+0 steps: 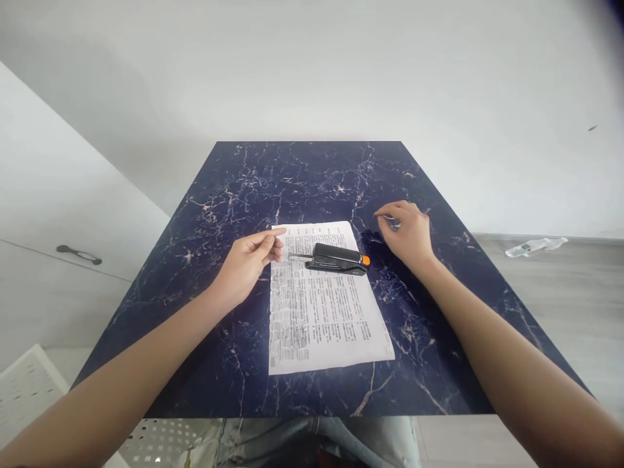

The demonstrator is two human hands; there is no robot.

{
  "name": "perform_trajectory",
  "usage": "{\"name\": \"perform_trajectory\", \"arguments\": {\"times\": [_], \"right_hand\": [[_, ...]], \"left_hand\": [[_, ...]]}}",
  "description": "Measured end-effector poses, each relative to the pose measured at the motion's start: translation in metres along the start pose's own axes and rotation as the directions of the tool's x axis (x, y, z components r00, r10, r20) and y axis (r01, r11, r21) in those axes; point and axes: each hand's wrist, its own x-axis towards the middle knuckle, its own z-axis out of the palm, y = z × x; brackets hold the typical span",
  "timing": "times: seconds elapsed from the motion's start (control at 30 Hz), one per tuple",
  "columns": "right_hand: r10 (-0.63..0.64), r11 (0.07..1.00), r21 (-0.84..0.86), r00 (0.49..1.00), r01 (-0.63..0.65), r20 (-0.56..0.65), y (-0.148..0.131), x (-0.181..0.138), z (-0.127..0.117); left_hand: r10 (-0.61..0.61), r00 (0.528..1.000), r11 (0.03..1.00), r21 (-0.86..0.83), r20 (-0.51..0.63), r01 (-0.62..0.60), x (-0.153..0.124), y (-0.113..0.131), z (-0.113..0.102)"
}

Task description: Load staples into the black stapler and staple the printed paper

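A black stapler [336, 259] with an orange end lies across the upper part of a printed sheet of paper [336, 354]. Its narrow metal staple tray [297, 257] sticks out to the left. My left hand [251, 263] is at the sheet's upper left edge, close to the tray's tip. Its thumb is pressed against the fingers and the index finger points right; whatever is pinched there, if anything, is too small to name. To the right of the sheet, my right hand [407, 235] is over the table, thumb and index tips brought together. I cannot make out anything between them.
The dark blue marbled table [302, 182] reaches to a pale wall. A white cabinet with a dark handle [78, 254] stands at the left. On the floor at the right lies a clear plastic item [536, 246]. A white perforated surface [156, 442] shows below the table's front edge.
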Motion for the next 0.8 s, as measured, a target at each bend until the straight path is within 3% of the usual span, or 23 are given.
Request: {"name": "perform_trajectory", "arguments": {"times": [0.1, 0.2, 0.27, 0.37, 0.57, 0.8], "right_hand": [[0.015, 0.972, 0.234, 1.0, -0.02, 0.022, -0.045, -0.011, 0.001], [-0.147, 0.923, 0.371, 0.985, 0.103, 0.092, -0.075, -0.023, 0.001], [-0.263, 0.898, 0.391, 0.958, 0.2, 0.115, -0.083, -0.027, 0.002], [-0.31, 0.89, 0.397, 0.937, 0.226, 0.162, -0.081, -0.03, 0.006], [-0.368, 0.872, 0.449, 0.868, 0.197, 0.333, -0.074, -0.03, 0.01], [-0.339, 0.879, 0.455, 0.859, 0.144, 0.384, -0.08, -0.027, 0.007]], "left_hand": [[0.138, 0.99, 0.969, 0.203, 0.022, -0.14, -0.005, -0.001, -0.002], [0.318, 0.942, 0.834, 0.441, 0.107, -0.332, -0.006, -0.002, -0.001], [0.382, 0.911, 0.721, 0.566, 0.156, -0.399, -0.002, -0.004, 0.001], [0.391, 0.894, 0.64, 0.634, 0.218, -0.434, 0.005, -0.009, 0.005], [0.251, 0.93, 0.737, 0.57, 0.268, -0.363, 0.013, -0.008, 0.007], [0.142, 0.941, 0.823, 0.492, 0.306, -0.284, 0.017, -0.005, 0.011]]}}
